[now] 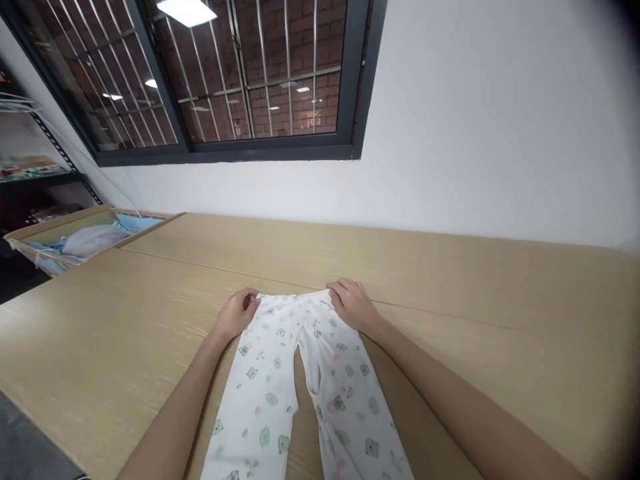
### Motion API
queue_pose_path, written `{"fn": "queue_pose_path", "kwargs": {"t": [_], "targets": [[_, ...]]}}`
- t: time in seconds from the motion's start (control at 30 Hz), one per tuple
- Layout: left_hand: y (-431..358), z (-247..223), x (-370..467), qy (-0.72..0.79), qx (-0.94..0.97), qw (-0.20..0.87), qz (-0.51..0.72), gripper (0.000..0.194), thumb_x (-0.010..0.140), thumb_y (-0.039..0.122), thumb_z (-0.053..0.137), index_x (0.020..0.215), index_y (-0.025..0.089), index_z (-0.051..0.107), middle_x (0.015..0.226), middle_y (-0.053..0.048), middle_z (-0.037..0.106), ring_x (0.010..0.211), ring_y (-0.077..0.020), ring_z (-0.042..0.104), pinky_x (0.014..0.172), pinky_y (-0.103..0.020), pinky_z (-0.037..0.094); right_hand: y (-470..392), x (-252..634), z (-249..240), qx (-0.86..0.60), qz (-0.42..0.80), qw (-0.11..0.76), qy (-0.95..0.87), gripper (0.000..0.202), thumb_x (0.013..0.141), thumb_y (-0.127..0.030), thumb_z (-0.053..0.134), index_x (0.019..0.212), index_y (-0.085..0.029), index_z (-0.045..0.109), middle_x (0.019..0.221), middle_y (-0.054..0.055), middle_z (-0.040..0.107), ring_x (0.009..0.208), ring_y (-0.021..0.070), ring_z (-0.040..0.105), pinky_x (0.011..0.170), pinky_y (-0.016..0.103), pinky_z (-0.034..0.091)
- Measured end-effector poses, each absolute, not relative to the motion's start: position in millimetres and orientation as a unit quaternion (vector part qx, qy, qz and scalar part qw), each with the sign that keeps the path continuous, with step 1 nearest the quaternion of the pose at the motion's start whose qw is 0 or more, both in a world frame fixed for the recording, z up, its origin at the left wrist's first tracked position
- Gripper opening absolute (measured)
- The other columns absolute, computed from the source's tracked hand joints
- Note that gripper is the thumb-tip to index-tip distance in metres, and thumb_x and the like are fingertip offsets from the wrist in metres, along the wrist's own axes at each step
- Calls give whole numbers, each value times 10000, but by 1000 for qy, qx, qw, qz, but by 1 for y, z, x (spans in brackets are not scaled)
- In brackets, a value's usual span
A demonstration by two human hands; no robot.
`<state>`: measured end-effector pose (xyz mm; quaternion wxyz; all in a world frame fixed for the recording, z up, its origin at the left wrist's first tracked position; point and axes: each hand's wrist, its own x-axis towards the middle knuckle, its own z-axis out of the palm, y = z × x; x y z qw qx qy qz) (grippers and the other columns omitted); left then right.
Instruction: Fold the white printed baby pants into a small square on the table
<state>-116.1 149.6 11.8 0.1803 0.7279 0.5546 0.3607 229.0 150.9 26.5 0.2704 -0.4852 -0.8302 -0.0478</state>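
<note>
White pants (280,333) with a green and pink printed pattern lie on the wooden table, the waistband at the far end and both legs running toward me. A gap shows the table between the legs, and the right leg is a little wrinkled. My left hand (239,313) is closed on the left corner of the waistband, thumb and fingers pinched together. At the opposite corner, my right hand (353,303) has its fingers over the waistband edge and its thumb on the fabric. The lower ends of the legs fall outside the view.
The wide tabletop (475,287) has a seam running across it and meets a white wall (490,120). At the left end stands an open box (95,233) with light blue and white material inside. A barred window (250,80) is above; shelves (40,173) stand far left.
</note>
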Motion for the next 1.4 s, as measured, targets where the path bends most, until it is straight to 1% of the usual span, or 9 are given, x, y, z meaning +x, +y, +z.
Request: {"fn": "queue_pose_path", "kwargs": {"t": [0.2,0.33,0.53,0.7,0.83,1.0,1.17,1.3,1.4], "targets": [[151,9,-117,561,724,179,359,283,929,465,530,966,206,640,809,-27,689,735,-192,644,690,-314,497,151,230,26,-497,-32,263,-826,287,1003,-203,414,1162,-169,651,1073,118,687,1069,265,591,928,406,384],[151,6,-117,568,720,169,362,279,954,464,489,970,211,604,869,-50,702,777,-210,664,716,-335,508,153,232,24,-505,-14,258,-823,299,1024,-210,395,1173,-178,653,1074,117,683,1079,266,586,917,407,377],[147,8,-115,576,719,130,367,296,994,446,396,957,222,585,947,-91,706,890,-267,667,813,-418,507,154,233,21,-528,8,272,-805,290,1035,-218,389,1113,-198,667,1092,112,693,1073,253,596,917,405,374],[148,5,-116,552,736,109,377,231,969,387,443,952,219,600,963,-87,685,931,-258,653,871,-422,515,153,232,23,-525,32,284,-802,252,1022,-218,400,1072,-198,647,1104,103,699,1099,247,593,942,409,367],[151,2,-119,535,744,107,385,209,945,335,482,1067,209,595,1008,-80,663,919,-230,652,871,-401,537,150,230,27,-519,40,291,-803,220,1000,-223,423,1028,-192,639,1078,107,701,1075,256,600,949,423,373],[151,5,-120,491,785,100,364,309,971,252,412,1182,240,638,1216,-88,630,1194,-228,575,1077,-427,446,148,229,29,-494,41,310,-811,245,1010,-220,404,1058,-184,642,1087,108,717,1083,267,611,990,456,380],[147,8,-118,493,798,94,334,397,985,254,405,1314,282,626,1317,-100,582,1245,-258,529,1115,-495,396,147,230,29,-452,47,326,-829,299,1019,-192,376,1151,-208,644,1126,91,718,1087,248,612,991,432,437],[145,9,-116,500,794,99,332,318,1001,365,433,1171,247,675,1209,-96,632,1176,-256,560,1086,-478,418,146,231,32,-425,45,330,-842,328,1027,-179,351,1139,-217,657,1112,81,721,1052,238,623,963,418,468],[147,10,-116,502,788,104,341,282,996,377,438,1045,228,672,1096,-82,686,1097,-245,605,1040,-448,452,145,230,34,-435,57,331,-836,315,1028,-194,362,1125,-212,660,1107,88,720,1057,242,626,961,420,479]]}}
